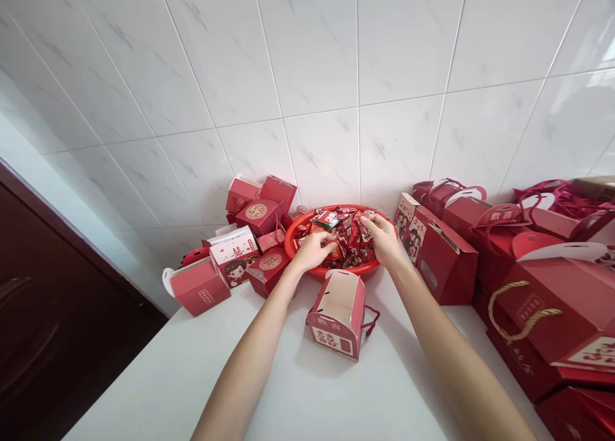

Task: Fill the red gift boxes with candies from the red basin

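A round red plastic basin [289, 243] full of red wrapped candies [353, 236] stands against the wall. Over its left side, my left hand [313, 251] has its fingers closed on a red wrapped candy. At the right side of the basin, my right hand [383, 237] pinches another wrapped candy [366, 228] between thumb and fingers. In front of the basin, between my forearms, sits a red gift box [336, 319] with an open top and a dark red cord handle. What lies inside this box is hidden from this angle.
Several red and white gift boxes [202, 286] are piled to the left of the basin. More red boxes [446, 255], some with cord handles, crowd the right side of the white table [158, 390]. A tiled wall [321, 152] rises behind; a dark brown door [62, 313] is at left.
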`<action>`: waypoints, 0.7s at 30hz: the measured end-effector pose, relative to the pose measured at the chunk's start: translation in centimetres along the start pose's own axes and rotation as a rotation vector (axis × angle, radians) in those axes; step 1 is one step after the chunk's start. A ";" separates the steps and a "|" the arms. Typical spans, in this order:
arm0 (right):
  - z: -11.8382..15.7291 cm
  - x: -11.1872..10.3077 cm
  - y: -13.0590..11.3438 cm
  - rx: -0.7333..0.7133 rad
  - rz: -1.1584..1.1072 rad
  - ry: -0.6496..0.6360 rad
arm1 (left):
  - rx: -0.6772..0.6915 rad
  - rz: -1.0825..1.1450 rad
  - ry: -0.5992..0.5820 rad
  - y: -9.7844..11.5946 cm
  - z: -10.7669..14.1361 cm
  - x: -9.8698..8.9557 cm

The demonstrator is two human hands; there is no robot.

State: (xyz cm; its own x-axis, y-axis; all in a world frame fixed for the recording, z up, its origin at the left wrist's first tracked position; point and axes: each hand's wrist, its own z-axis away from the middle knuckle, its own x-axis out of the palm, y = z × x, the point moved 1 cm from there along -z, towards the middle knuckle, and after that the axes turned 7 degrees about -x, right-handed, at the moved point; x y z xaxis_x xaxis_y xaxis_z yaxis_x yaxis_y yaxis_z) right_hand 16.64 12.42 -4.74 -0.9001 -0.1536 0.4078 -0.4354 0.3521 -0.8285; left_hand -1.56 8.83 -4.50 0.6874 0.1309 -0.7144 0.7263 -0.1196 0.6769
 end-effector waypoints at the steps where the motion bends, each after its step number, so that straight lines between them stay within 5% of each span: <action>1: 0.0 0.0 0.0 0.002 -0.002 0.004 | 0.007 0.074 0.031 -0.1 0.0 0.0; 7: 0.0 0.0 -0.1 0.011 0.011 -0.004 | 0.046 0.368 0.061 0.2 0.4 -0.6; 12: 0.2 0.3 -1.3 0.027 -0.014 -0.010 | 0.053 0.507 0.015 2.1 3.1 -2.6; 17: 1.2 1.6 -4.2 -0.075 0.000 -0.108 | 0.171 0.270 -0.250 4.8 6.4 -5.1; 21: 2.8 2.7 -6.8 -0.110 0.089 -0.298 | 0.106 -0.011 -0.225 5.3 7.6 -5.5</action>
State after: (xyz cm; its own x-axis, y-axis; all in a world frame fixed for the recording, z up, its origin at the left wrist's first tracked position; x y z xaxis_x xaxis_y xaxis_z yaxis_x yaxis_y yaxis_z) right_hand 17.11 7.05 0.95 -0.9066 -0.3758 0.1919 -0.3653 0.4715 -0.8027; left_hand -1.47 0.01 1.68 0.6546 -0.0886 -0.7508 0.7216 -0.2232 0.6554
